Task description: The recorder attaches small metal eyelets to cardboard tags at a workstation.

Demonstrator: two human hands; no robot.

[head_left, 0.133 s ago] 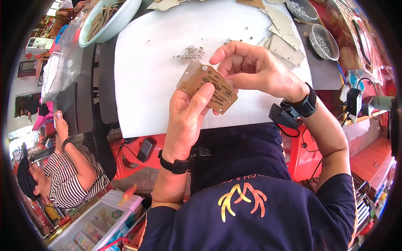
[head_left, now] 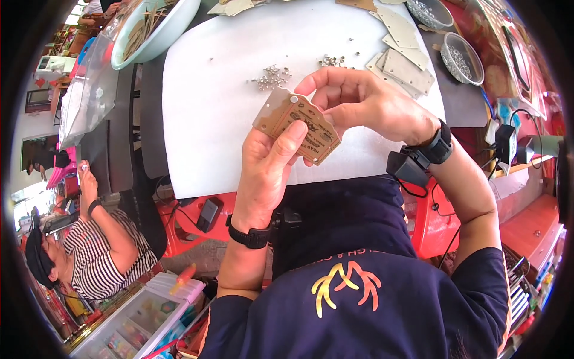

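My left hand (head_left: 267, 158) grips a small stack of printed tan cards (head_left: 304, 128), thumb across the front and fingers behind. The card has a scalloped edge, dark printing and a silver rivet (head_left: 293, 100) near its upper corner; a grey-beige plate shows along its left side. My right hand (head_left: 365, 102) is closed at the card's upper right edge, its thumb touching that edge and its fingers curled. Whatever lies between those fingertips is hidden. Beyond the card, a heap of small metal rivets (head_left: 271, 78) lies on the white sheet (head_left: 209, 119).
More rivets (head_left: 332, 61) lie beyond my right hand. Grey-beige plates (head_left: 402, 70) fan out at far right, near bowls of metal pieces (head_left: 461, 58). A pale basin (head_left: 156, 45) with brown strips stands far left. Another person (head_left: 104, 239) in stripes sits at left.
My right index finger has come down closer to the card's top edge, and the right hand has lowered slightly, uncovering more rivets behind it. The left hand keeps its grip.
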